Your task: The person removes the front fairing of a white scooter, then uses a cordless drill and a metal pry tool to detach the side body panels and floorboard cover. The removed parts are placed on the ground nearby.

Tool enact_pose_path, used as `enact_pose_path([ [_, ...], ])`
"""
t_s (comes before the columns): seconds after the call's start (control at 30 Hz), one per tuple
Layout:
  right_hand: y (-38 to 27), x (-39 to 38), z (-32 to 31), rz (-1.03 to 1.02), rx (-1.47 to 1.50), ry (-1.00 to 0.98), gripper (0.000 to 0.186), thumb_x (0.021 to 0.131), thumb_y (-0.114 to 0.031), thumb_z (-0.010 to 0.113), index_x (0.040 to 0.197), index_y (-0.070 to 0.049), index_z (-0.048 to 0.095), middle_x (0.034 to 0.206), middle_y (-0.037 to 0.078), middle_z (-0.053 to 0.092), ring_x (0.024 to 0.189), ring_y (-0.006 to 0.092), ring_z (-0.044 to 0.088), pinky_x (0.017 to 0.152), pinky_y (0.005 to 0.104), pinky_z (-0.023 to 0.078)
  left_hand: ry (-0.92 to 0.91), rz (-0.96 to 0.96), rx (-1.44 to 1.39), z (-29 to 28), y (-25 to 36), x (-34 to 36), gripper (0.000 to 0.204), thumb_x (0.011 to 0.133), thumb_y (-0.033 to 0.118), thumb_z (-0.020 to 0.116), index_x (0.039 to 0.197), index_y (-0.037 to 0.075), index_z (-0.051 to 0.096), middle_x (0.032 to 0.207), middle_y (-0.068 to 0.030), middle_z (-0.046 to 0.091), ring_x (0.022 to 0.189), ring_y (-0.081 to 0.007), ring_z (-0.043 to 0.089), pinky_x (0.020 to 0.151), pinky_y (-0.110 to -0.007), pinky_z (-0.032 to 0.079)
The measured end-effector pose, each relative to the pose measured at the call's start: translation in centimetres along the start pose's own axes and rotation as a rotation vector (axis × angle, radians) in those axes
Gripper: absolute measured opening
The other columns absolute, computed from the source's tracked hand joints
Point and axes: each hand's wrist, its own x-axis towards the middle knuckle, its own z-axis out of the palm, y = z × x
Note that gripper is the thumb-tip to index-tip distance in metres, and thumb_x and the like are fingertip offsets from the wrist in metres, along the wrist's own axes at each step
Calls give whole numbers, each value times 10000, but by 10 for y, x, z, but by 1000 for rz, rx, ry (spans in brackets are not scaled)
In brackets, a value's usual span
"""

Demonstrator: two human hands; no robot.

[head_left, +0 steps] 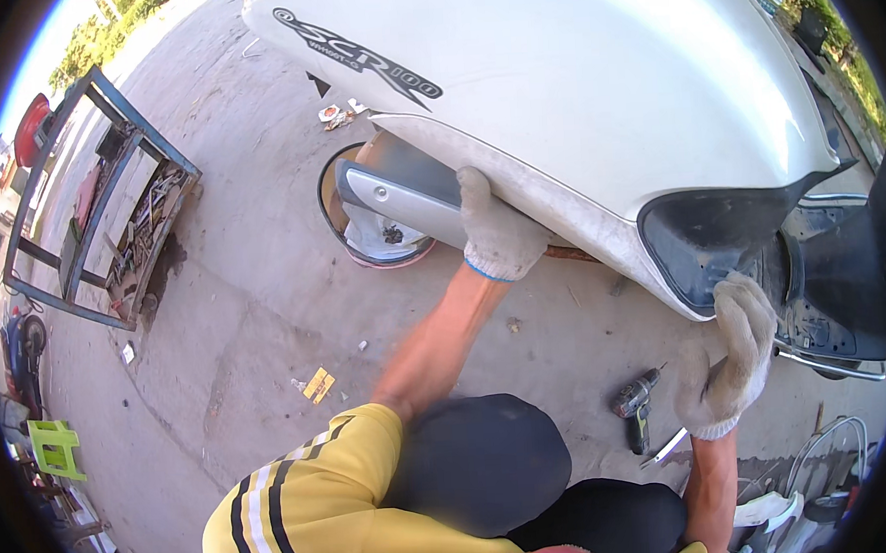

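At far left a rack is standing; next, a basin is sitting below a grey muffler, beneath a white scooter. The gloved left hand is covering the muffler's right part, its grip hidden from me. Past a drill, the right hand is curling near black trim, whether around anything I cannot tell.

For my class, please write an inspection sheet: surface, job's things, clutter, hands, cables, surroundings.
Surface: grey ground, stained and littered.
Job's things: white scooter body panel; grey cover beside its edge.
Clutter: drill, yellow packet, round basin.
Hands: both gloved; left hand at the grey cover, grip partly hidden; right hand half-curled, empty.
Cables: pale loop lower right, cable or tube unclear.
Surroundings: metal-framed rack, green plastic item.
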Motion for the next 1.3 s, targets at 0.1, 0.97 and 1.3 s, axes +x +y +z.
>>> enact_pose_path([
  [0.1, -25, 53, 8, -315, -140, -68, 349, 1013, -343, 627, 1216, -62, 673, 1221, 174, 697, 1269, 430, 629, 1204, 610, 380, -17, -41, -45, 0, 2, -3, 1339, 731, 958, 652, 1673, 99, 242, 1662, -165, 365, 1524, -387, 372, 1230, -574, 377],
  [0.97, -47, 128, 77, -563, -426, 88, 504, 1084, -403, 607, 1528, -172, 555, 1599, 88, 561, 1588, 318, 380, 1346, 522, 173, 35, 11, -243, -3, 55, 9, 868, 899, 462, 818, 1574, 78, 431, 1527, -136, 551, 1422, -367, 517, 1196, -559, 445],
  [1.3, -36, 149, 123, -423, -550, -8, 509, 1038, -319, 689, 1508, -143, 599, 1593, 83, 567, 1562, 314, 417, 1321, 533, 217, 74, 80, -239, 1, 70, 10, 649, 955, 252, 740, 1513, 32, 491, 1443, -129, 613, 1347, -309, 588, 1176, -493, 473],
])
